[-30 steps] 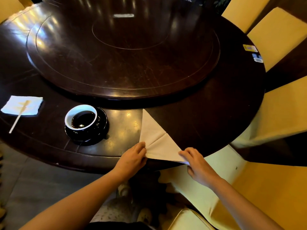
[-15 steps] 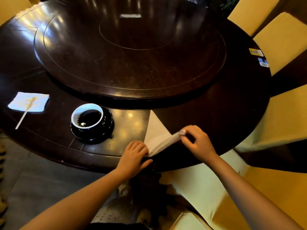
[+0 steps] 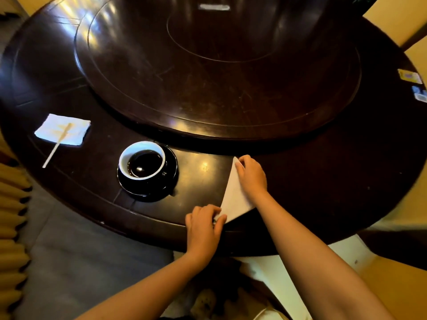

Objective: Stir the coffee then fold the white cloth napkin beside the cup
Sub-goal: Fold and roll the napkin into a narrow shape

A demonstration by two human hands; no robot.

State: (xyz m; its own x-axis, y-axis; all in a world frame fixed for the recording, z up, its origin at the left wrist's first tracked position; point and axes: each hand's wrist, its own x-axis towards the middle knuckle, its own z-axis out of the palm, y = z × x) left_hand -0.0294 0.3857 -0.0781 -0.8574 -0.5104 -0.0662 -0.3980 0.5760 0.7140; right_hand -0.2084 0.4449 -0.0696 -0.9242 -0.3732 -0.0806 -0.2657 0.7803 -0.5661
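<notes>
A white cup of dark coffee (image 3: 142,160) sits on a black saucer (image 3: 168,181) near the table's front edge. To its right lies the white cloth napkin (image 3: 233,199), folded into a narrow triangle pointing away from me. My right hand (image 3: 250,175) presses the far tip and upper edge of the napkin. My left hand (image 3: 204,224) pinches its near corner at the table edge. A wooden stir stick (image 3: 56,146) rests on a small white paper napkin (image 3: 77,132) at the left.
The dark round table (image 3: 323,181) carries a large raised turntable (image 3: 219,65) in the middle. Small cards (image 3: 410,77) lie at the right rim. Yellow-covered chairs (image 3: 397,17) stand around the table, one under my arms.
My right hand carried the napkin's right corner up and over to the far tip, turning the wide triangle into a narrow one. My left hand stayed at the near corner.
</notes>
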